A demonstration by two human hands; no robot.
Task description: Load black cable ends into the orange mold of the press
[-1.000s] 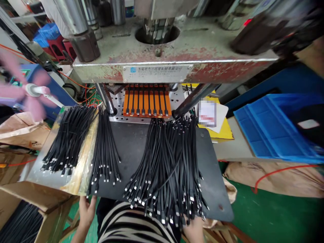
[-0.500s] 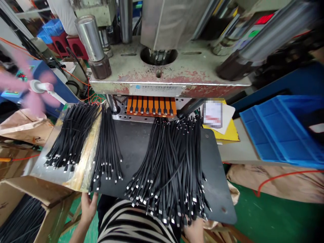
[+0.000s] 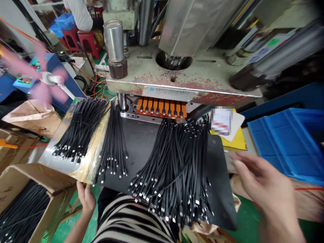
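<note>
My left hand (image 3: 86, 197) is at the near left edge of the work board (image 3: 141, 136), its fingers partly hidden under the edge by the yellowish tape. My right hand (image 3: 262, 179) is raised beyond the board's right edge, fingers extended and slightly blurred, with nothing visible in it. A large bundle of black cables (image 3: 177, 165) lies on the board's right half. Smaller bundles lie at the centre left (image 3: 113, 145) and far left (image 3: 82, 128). In the press sits an orange fixture (image 3: 162, 108) holding a row of black cable ends.
The press plate (image 3: 182, 82) overhangs the fixture. A cardboard box (image 3: 48, 175) with cables stands at the lower left. A pink fan (image 3: 48, 79) is at the left, blue trays (image 3: 286, 141) at the right. A seated person (image 3: 81, 15) is in the background.
My right hand has come up from under the near edge of the board to the right side. The view has shifted, and my left hand remains at the board's near left edge.
</note>
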